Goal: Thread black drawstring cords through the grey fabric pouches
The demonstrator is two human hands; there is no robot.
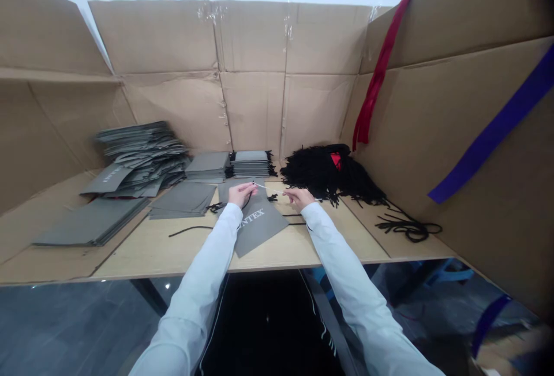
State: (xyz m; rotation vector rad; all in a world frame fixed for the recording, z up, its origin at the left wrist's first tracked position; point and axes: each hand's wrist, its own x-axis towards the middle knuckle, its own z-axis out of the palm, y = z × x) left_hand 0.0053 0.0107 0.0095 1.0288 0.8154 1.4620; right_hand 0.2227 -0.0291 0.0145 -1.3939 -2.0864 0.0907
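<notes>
A flat grey paper bag (259, 225) with white lettering lies on the wooden table (182, 249) in front of me. My left hand (240, 193) is closed at the bag's top edge, pinching a thin pale tool or cord end (262, 185). My right hand (298, 196) is closed just right of the bag, pinching the other end of that thin line. A loose black cord (190, 229) lies left of the bag. Both arms wear white sleeves.
Stacks of grey bags sit at the left (93, 223), back left (142, 157) and centre back (251, 164). A heap of black cords (329, 174) lies at the right, with more cords (407, 227) nearer the edge. Cardboard walls (259, 76) surround the table.
</notes>
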